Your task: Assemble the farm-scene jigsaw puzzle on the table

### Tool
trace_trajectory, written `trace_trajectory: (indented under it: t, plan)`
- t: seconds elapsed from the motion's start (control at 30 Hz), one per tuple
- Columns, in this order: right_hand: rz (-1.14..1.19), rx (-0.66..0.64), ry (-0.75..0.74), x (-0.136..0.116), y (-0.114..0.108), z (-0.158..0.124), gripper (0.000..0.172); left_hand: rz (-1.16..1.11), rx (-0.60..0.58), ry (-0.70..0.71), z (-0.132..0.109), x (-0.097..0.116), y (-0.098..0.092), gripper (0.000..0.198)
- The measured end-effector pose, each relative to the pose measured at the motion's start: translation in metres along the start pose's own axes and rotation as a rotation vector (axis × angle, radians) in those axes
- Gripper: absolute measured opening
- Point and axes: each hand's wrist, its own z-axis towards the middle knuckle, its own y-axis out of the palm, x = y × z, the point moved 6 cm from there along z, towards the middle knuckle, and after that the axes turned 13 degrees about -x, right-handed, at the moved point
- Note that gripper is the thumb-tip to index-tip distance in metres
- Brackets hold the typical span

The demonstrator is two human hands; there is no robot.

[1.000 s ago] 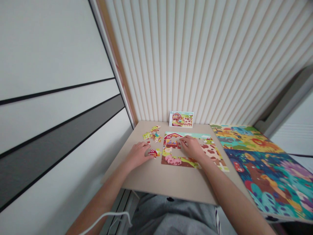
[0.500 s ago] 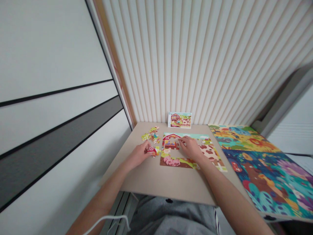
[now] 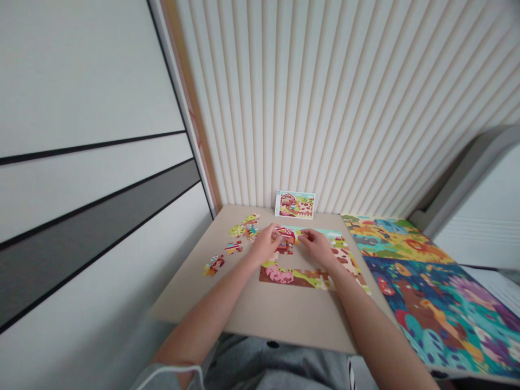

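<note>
The left hand (image 3: 266, 244) has moved in from the loose pieces and now sits over the top edge of a partly built cardboard farm jigsaw puzzle (image 3: 280, 274). Its fingertips pinch a small red barn jigsaw piece (image 3: 286, 233), a narrow grip with the piece raised slightly off the picture. That piece no longer lies at the puzzle's left side, and it now sits above the bare gap in the middle of the puzzle, close to the larger red barn already printed there.

The right hand (image 3: 317, 246) lies just beside it, curled down on the puzzle's upper part, its fingers reaching towards the barn piece. No piece shows in it, but I cannot tell whether the fingers cover one.

Small clusters of loose, multicoloured jigsaw pieces (image 3: 246, 227) lie on the beige counter (image 3: 260, 319) left of the puzzle, with a striped red piece (image 3: 233, 247) and another clump (image 3: 213, 265) further out, well apart from the hands. A small printed farm picture card (image 3: 294, 205) stands against the ribbed cream wall panel (image 3: 325, 108). A large, brightly painted animal puzzle board (image 3: 422, 295) lies to the right.
</note>
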Motion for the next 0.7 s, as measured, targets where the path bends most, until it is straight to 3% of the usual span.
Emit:
trace_trajectory:
  t: [0.17, 0.37, 0.7]
  plan:
    - [-0.071, 0.01, 0.142, 0.031, -0.012, 0.007, 0.042, 0.371, -0.049, 0.083, -0.015, 0.002, 0.005, 0.015]
    - [-0.198, -0.038, 0.155, 0.017, -0.011, 0.006, 0.031, 0.523, -0.118, 0.134, -0.02, 0.009, 0.015, 0.016]
    - [-0.388, -0.094, 0.178, 0.006, -0.003, 0.006, 0.028, 0.55, -0.199, 0.203, -0.024, 0.019, 0.024, 0.02]
